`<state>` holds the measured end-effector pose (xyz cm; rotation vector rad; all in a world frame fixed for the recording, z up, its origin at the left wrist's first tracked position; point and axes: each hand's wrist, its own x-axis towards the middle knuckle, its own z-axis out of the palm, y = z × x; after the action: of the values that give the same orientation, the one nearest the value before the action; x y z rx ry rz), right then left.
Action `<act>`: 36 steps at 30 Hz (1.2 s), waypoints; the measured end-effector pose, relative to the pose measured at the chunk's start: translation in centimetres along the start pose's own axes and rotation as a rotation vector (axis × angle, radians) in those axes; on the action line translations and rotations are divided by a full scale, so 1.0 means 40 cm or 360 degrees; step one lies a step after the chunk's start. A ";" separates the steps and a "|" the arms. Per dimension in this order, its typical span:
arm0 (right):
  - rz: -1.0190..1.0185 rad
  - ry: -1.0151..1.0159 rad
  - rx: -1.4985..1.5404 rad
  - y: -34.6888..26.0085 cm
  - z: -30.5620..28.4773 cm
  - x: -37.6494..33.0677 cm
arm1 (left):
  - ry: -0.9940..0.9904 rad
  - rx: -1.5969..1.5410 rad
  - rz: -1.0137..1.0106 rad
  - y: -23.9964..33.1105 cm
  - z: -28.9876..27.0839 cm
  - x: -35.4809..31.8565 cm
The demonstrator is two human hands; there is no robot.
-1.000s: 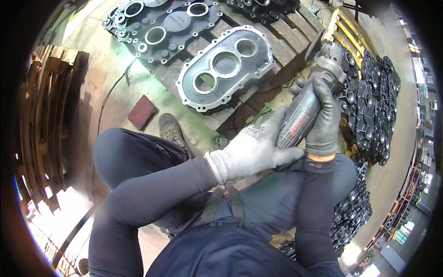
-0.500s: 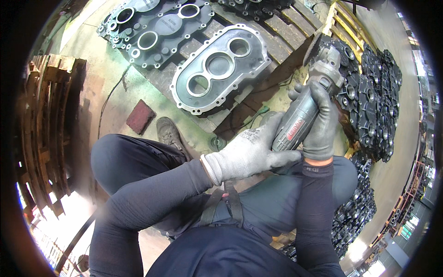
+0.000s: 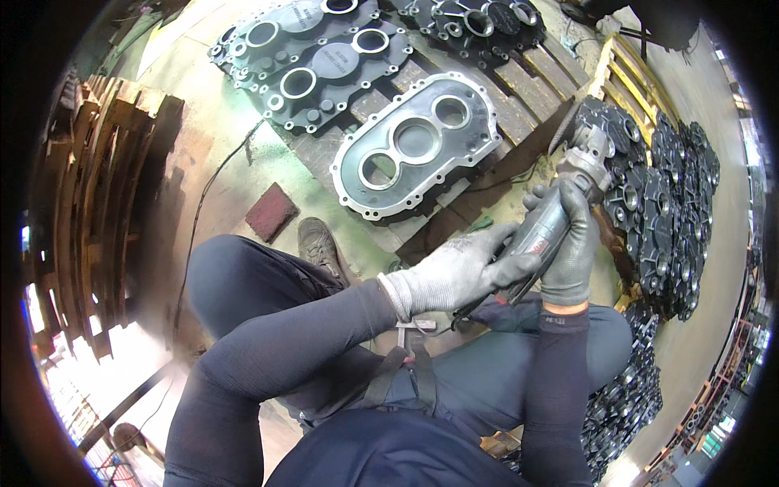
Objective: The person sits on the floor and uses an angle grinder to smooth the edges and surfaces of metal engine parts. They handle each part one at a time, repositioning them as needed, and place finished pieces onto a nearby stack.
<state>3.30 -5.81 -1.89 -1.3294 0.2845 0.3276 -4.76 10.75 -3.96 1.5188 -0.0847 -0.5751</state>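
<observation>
Both my gloved hands grip a grey angle grinder held at an angle over my lap. My left hand wraps the rear of its body, near the cable end. My right hand clasps the body closer to the head, whose disc guard points up and to the right. A bright cast metal cover plate with three round holes lies flat on a wooden pallet just beyond the grinder, apart from it.
Dark cast plates lie on the pallet farther off. Stacks of dark castings stand at the right beside a yellow pallet. A red-brown abrasive pad lies on the floor by my shoe. Stacked wooden pallets stand at the left.
The view has shifted a little, so the plates sit slightly lower and to the right. Both hands keep the same grip on the grinder.
</observation>
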 end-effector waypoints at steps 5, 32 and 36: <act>0.0004 0.0020 -0.0003 0.005 0.012 0.004 | 0.0169 -0.0057 -0.0023 0.011 0.026 -0.009; -0.0086 0.0109 -0.0045 0.004 0.007 0.011 | 0.0903 0.1163 -0.0073 -0.227 -0.128 0.058; -0.0071 0.0109 0.0033 -0.007 0.017 -0.004 | 0.1115 0.1750 0.0082 -0.338 -0.205 0.156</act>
<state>3.27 -5.23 -1.43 -1.3263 0.3145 0.2414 -0.14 16.40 -19.31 2.6963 0.1282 0.1462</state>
